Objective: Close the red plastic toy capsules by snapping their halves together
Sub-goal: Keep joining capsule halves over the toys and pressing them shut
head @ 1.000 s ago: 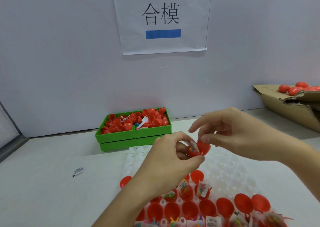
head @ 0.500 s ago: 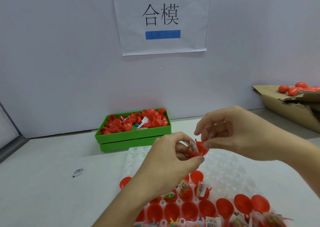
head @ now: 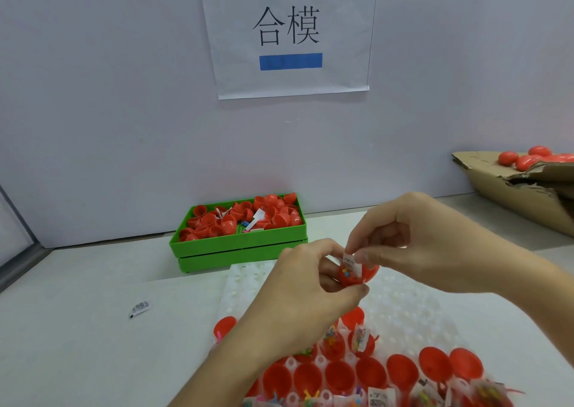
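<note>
My left hand (head: 306, 294) grips an open red capsule half (head: 349, 277) with small coloured toy bits inside, held above the white dimpled tray (head: 413, 310). My right hand (head: 403, 245) holds a second red half (head: 371, 271) against it and pinches the white paper slip (head: 350, 262) sticking out of the capsule. The two halves sit side by side, not joined. Several open red halves (head: 369, 372), some with toy packets, stand in the tray's near rows.
A green crate (head: 239, 245) of loose red halves stands at the back by the wall. A torn cardboard box (head: 525, 198) with closed red capsules (head: 525, 159) lies at the far right. A small white packet (head: 139, 308) lies on the table at left.
My right hand's fingers have shifted from the red half onto the paper slip at the capsule's mouth. Both hands have stayed above the tray.
</note>
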Demonstrator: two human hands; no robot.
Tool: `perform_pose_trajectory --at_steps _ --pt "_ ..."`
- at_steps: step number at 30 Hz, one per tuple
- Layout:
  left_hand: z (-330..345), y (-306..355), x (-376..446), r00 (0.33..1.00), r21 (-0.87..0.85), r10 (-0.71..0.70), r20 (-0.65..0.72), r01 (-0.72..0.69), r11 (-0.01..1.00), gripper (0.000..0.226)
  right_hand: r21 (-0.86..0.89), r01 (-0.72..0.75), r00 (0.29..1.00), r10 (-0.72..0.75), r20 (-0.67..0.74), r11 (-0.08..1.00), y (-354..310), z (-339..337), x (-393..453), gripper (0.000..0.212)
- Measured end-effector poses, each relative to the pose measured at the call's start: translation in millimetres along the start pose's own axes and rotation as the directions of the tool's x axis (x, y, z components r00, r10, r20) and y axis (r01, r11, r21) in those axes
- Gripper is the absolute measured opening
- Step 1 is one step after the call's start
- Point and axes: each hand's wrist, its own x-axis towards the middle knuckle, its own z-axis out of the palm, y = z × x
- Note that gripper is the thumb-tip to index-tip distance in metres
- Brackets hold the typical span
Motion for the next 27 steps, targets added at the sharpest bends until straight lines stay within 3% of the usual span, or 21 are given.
perform_pose_trajectory --at_steps 9,14,27 --pt "-1.2 0.4 -0.2 1.0 -0.011 0.004 -0.003 -0.004 1.0 0.019 0.007 0.023 1.0 -0.023 -0.009 1.0 -3.9 3.1 -0.8 0.011" --pt "-0.7 0.2 -0.2 1.0 -0.015 0.016 -0.021 -0.016 1.0 0.018 -0.094 0.046 0.995 -0.054 -0.084 0.994 -0.8 7.1 0.8 0.006" --pt "-1.4 1.3 -1.0 0.996 -0.017 0.076 -0.037 -0.077 0.997 0.036 -0.053 0.049 0.993 -0.054 -0.101 0.997 4.0 5.7 2.8 0.007"
